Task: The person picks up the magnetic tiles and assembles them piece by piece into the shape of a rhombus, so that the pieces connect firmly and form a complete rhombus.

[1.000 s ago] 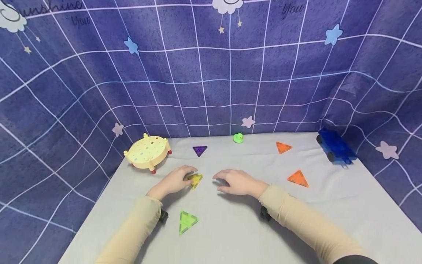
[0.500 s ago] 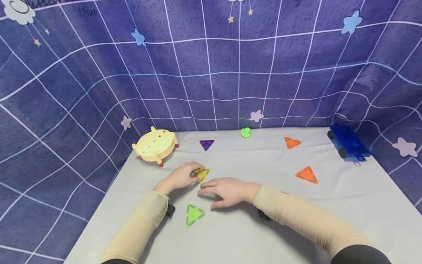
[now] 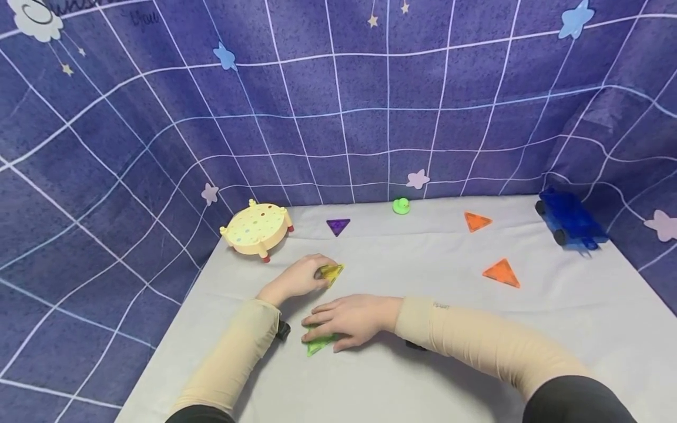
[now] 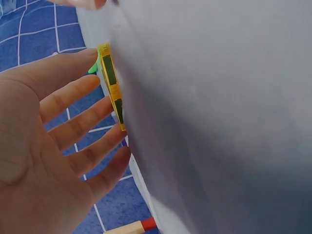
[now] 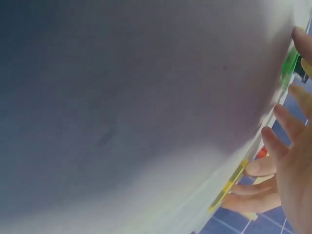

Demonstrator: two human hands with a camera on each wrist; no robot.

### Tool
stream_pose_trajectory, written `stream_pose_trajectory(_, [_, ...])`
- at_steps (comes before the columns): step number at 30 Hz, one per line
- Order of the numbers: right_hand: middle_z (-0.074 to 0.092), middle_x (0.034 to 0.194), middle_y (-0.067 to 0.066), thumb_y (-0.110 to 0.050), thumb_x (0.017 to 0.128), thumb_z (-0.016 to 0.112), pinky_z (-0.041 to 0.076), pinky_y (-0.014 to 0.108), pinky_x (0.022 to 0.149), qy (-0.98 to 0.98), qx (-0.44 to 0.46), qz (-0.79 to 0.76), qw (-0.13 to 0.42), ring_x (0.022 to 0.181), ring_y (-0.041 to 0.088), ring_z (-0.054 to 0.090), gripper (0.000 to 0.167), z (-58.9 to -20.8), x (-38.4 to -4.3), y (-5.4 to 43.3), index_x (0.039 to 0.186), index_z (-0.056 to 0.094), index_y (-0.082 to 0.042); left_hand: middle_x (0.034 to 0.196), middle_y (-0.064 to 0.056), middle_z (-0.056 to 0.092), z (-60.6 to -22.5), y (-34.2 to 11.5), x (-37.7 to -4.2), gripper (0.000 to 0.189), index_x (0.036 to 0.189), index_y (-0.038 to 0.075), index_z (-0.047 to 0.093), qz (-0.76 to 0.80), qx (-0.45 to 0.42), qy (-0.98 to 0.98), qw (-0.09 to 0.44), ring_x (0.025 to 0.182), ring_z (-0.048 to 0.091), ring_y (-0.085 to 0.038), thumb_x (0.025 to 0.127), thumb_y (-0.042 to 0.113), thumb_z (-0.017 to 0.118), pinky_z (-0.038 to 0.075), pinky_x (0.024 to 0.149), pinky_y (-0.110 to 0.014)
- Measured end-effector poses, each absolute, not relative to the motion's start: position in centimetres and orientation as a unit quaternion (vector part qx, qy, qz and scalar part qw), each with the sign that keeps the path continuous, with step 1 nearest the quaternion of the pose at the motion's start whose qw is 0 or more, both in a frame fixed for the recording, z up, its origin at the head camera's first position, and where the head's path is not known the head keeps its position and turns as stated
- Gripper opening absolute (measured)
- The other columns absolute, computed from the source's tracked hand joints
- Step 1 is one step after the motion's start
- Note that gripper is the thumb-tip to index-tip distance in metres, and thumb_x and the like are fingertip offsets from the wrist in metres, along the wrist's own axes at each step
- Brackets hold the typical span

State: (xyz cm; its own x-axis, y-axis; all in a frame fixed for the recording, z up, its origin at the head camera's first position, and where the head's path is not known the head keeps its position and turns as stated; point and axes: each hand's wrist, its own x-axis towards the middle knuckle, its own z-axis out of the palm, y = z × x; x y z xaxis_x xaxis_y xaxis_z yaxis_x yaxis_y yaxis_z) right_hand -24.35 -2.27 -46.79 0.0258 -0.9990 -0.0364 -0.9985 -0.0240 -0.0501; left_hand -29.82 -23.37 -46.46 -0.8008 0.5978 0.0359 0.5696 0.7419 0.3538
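Observation:
My left hand (image 3: 302, 276) pinches a corner of a yellow triangular magnetic tile (image 3: 332, 272) between thumb and fingers. In the left wrist view the tile (image 4: 111, 83) stands edge-on at the thumb tip, the other fingers loosely spread. Nearer the front, my right hand (image 3: 353, 320) lies palm down over a green triangular magnetic tile (image 3: 317, 348), its fingers spread and fairly straight. They cover much of that tile, leaving its lower part in sight. From the right wrist the green tile (image 5: 289, 64) shows between the thumb and the first finger.
Behind the hands lie a purple triangular tile (image 3: 337, 226) and a small green toy duck (image 3: 401, 206). A round yellow toy table (image 3: 257, 229) stands at back left. Two orange tiles (image 3: 477, 221) and a blue wheeled toy (image 3: 571, 218) are to the right. A blue curtain (image 3: 365, 129) surrounds the table.
My right hand has moved left and toward the front, from beside the yellow tile to over the green tile. The left hand stays at the yellow tile; the head view has shifted slightly.

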Motion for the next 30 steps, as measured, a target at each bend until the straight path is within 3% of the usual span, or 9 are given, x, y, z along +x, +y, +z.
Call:
stream_pose_trajectory(9, [0.040,0.159,-0.008,-0.029,0.106,0.055,0.022,0.025,0.119,0.693,-0.720,0.035,0.013,0.146,0.015,0.035,0.051,-46.8,-23.6,-2.2,0.156,0.044,-0.031,0.128,-0.011,0.065,-46.6,-23.2,-29.4,0.045,0.131,0.006,0.066,0.179,0.315,0.931,0.037,0.121,0.059,-0.030,0.088,0.015,0.077,0.043,0.107,-0.049])
stream_pose_trajectory(14, [0.049,0.154,-0.005,-0.021,0.103,0.060,0.029,0.026,0.116,0.707,-0.707,0.005,-0.001,0.141,0.015,0.042,0.049,-46.7,-24.2,-0.6,0.152,0.051,-0.026,0.129,-0.012,0.065,-46.4,-23.1,-29.4,0.046,0.131,0.005,0.066,0.178,0.321,0.929,0.035,0.121,0.060,-0.031,0.087,0.013,0.077,0.044,0.106,-0.049])
stream_pose_trajectory(21, [0.055,0.146,-0.003,-0.023,0.100,0.067,0.041,0.029,0.109,0.761,-0.648,-0.033,-0.021,0.134,0.016,0.049,0.049,-46.9,-25.9,3.7,0.147,0.056,-0.021,0.129,-0.014,0.065,-45.9,-22.7,-29.5,0.055,0.132,0.003,0.064,0.170,0.327,0.929,0.044,0.119,0.060,-0.031,0.081,0.016,0.082,0.044,0.105,-0.049])
stream_pose_trajectory(30, [0.058,0.137,0.005,-0.021,0.097,0.069,0.045,0.036,0.106,0.837,-0.539,-0.083,-0.046,0.121,0.022,0.055,0.047,-47.5,-27.9,8.6,0.142,0.059,-0.014,0.125,-0.014,0.065,-46.1,-22.7,-29.9,0.062,0.132,0.001,0.064,0.158,0.327,0.931,0.041,0.113,0.061,-0.029,0.076,0.017,0.085,0.047,0.103,-0.047])
